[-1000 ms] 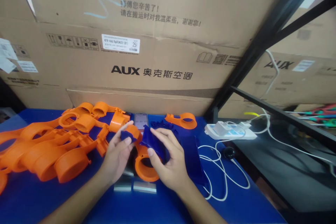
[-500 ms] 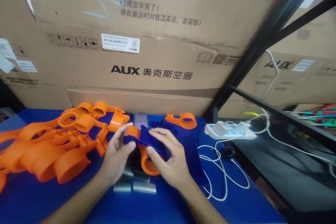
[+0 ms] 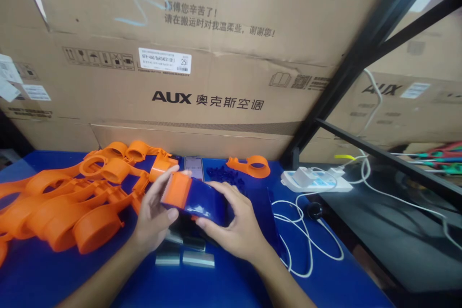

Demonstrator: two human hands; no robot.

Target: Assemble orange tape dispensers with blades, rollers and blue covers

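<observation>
Both my hands hold one orange and blue tape dispenser (image 3: 193, 197) just above the blue table (image 3: 54, 274). My left hand (image 3: 155, 216) grips its orange toothed end, thumb on top. My right hand (image 3: 234, 224) wraps the dark blue cover on the dispenser's body, fingers curled over it. A heap of orange dispenser frames (image 3: 68, 197) lies to the left of my left hand. Below my hands lie small metal blades (image 3: 184, 255).
A phone (image 3: 194, 167) and a pile of small blue parts (image 3: 225, 173) lie behind my hands, with one orange frame (image 3: 252, 166) beyond. A white power strip (image 3: 314, 179) and cable (image 3: 306, 231) lie right. Big AUX cardboard boxes (image 3: 202, 67) stand behind; a black rack post (image 3: 346, 67) rises at right.
The blue cover, held apart from the orange frame a second ago, now sits closed over it. Both hands have drawn together and turned the piece flatter.
</observation>
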